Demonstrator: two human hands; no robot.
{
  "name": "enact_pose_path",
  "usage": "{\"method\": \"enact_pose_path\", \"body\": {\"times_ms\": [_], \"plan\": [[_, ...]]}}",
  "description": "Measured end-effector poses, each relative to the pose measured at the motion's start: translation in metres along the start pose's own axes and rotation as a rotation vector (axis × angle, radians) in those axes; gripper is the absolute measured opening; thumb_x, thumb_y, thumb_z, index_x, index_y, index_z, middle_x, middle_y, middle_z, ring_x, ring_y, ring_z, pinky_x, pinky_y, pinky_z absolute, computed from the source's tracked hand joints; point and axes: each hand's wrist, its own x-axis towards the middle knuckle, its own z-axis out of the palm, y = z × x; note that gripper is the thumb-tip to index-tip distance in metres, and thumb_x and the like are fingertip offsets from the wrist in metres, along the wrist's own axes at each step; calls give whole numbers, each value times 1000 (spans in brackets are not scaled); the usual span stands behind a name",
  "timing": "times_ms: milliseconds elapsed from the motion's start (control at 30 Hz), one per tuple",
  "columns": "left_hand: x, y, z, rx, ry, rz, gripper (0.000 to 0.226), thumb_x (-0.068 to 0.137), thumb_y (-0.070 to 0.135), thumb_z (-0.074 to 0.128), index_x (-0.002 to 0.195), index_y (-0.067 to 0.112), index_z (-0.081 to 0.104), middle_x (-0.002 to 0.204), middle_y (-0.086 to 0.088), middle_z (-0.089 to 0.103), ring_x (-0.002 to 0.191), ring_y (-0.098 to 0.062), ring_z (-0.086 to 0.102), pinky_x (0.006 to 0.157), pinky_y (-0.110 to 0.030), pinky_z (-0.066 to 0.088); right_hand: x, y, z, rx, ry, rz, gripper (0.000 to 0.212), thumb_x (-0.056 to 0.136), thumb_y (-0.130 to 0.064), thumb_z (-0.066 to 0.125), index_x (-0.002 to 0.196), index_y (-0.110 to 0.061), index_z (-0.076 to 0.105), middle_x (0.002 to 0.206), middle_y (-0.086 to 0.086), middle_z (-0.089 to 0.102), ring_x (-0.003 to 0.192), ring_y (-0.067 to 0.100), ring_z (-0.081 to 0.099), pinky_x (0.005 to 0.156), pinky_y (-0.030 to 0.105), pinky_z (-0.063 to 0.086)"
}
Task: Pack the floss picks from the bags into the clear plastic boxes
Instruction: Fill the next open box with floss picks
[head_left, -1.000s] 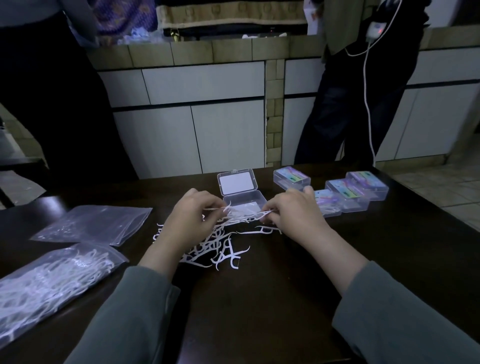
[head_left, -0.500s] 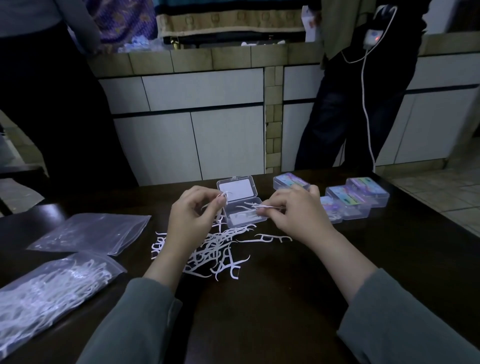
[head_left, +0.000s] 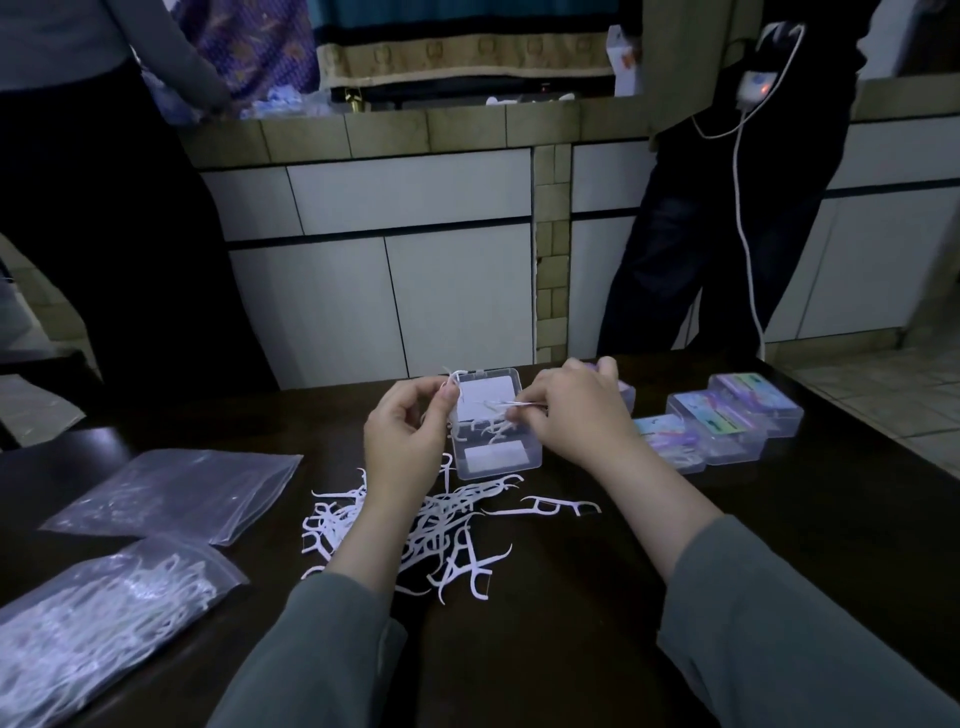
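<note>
Dark table (head_left: 571, 649); white cabinet doors (head_left: 384, 306); two bystanders (head_left: 737, 218), white cable (head_left: 748, 244).

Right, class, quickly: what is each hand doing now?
Left hand: pinches floss picks.
Right hand: pinches a floss pick over the open box.

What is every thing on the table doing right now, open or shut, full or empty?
Clear box: lid open, some picks inside.
Labelled boxes: lids shut.
Near bag: full of picks.
Far bag: nearly empty.
Loose picks: piled on table.
Left hand: pinching picks.
Right hand: pinching picks.
</note>
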Motion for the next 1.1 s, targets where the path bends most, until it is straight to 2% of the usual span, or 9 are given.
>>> {"method": "enact_pose_path", "body": {"times_ms": [167,300,500,567,700,900,1000,1100], "plan": [[2,-5,0,10,-29,-13,10,91,24,65,89,33,69,86,1,69,80,-27,61,70,-44,53,10,-5,11,-141,-82,-59,30,94,-51,51,110,-35,71,109,-7,67,106,18,47,92,42,25],[2,-4,0,38,-33,9,12,90,26,65,88,37,67,85,1,69,78,-22,60,68,-39,52,15,-5,7,-230,-213,-120,30,90,-54,57,106,-34,73,104,-5,67,106,19,49,96,44,25],[-1,-4,1,69,-70,29,8,90,26,65,90,33,67,84,4,67,74,-18,59,64,-31,50,18,-7,5,-247,-386,-115,36,87,-54,61,111,-29,70,109,0,66,108,21,53,97,43,26],[-1,-4,1,51,-69,23,9,90,25,66,89,34,68,85,3,68,76,-18,62,65,-32,52,17,-7,6,-207,-356,-118,32,87,-53,62,106,-30,71,105,-3,67,104,19,54,95,41,26],[-2,-5,2,36,-72,20,10,90,23,67,87,33,68,83,1,68,73,-19,62,62,-31,51,11,-9,13,-23,-184,-127,28,86,-54,63,100,-32,72,98,-9,69,96,13,52,90,37,24],[-3,-3,0,58,-103,18,6,88,22,68,89,28,70,86,2,69,75,-16,62,63,-24,50,1,0,12,88,-110,-95,32,86,-61,57,102,-37,71,105,-12,67,106,14,47,91,38,24],[-3,-2,1,64,-117,14,6,88,24,68,90,29,69,87,4,68,77,-12,62,64,-21,51,-5,13,2,130,-110,-26,45,85,-67,52,115,-37,66,115,-10,65,112,14,50,96,39,27],[-4,1,4,62,-127,8,8,88,26,67,89,33,68,86,6,68,75,-14,60,62,-26,50,-15,22,3,103,-278,21,78,70,-79,57,135,-38,49,132,-8,55,125,16,45,101,42,29]]}}
